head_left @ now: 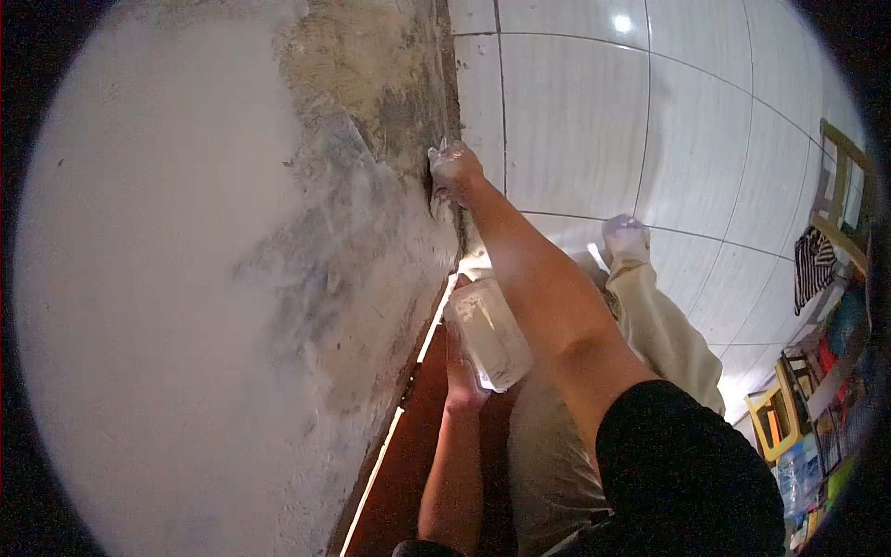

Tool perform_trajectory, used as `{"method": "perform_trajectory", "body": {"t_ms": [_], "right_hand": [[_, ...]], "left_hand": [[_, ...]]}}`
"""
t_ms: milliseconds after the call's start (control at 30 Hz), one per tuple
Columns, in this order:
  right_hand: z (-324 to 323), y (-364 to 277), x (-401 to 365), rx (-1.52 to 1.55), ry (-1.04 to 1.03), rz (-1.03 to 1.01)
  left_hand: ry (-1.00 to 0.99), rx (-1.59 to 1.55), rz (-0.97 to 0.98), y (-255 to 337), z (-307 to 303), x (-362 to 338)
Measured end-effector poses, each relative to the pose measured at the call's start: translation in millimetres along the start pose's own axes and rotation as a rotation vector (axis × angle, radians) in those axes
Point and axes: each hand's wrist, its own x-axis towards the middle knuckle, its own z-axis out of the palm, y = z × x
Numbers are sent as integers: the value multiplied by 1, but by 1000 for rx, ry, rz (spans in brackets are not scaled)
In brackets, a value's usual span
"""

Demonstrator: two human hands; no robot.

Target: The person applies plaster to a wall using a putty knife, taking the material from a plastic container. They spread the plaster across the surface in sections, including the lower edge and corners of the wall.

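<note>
My left hand [464, 376] grips a clear rectangular plastic container [492, 336] from its left side, low beside the wall. Whitish material shows inside it. My right hand [455, 173] is stretched further forward and closed, pressed close to the wall [371, 213] near where it meets the floor. White paste smears its fingers. A thin dark edge shows by the fingertips, but what the hand holds is mostly hidden. Around it the wall has a rough yellowish-grey patch [367, 65], with grey, damp-looking smears below and smooth white plaster to the left.
White floor tiles [575, 111] with dark joints spread to the right. My foot [626, 237] and trouser leg rest there. Further right are a striped cloth [814, 269], a yellow stool-like frame [773, 418] and mixed clutter. A bright strip of light [385, 446] runs along the wall's lower edge.
</note>
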Motion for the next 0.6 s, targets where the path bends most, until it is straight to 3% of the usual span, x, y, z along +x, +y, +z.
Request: {"method": "perform_trajectory", "body": {"t_ms": [33,100,133,200,233,267,300,400,500,600], "right_hand": [[1,5,4,-9,-1,-2],[-4,18,23,10,66,-460],[-8,16,42,-3,65,-470],[-15,13,82,261,-41,-258],[-72,-47,26,257,-40,-251],[-106,-132,-34,1058,-90,27],[-118,-137,-33,1061,-88,28],[-133,-138,-23,970,-217,-60],[-108,-92,-17,886,-220,52],[-32,-18,13,31,19,-589]], "left_hand": [[-2,-13,-1,-1,0,4],[-25,-45,0,-3,7,13],[-35,-61,2,-5,10,16],[-40,-86,-3,-9,11,15],[-38,-92,-10,-12,9,14],[-36,-95,-15,-13,9,14],[-35,-96,-17,-12,8,13],[-36,-91,-2,-4,7,17],[-40,-90,5,-2,6,23],[-51,-97,12,-3,5,35]]}}
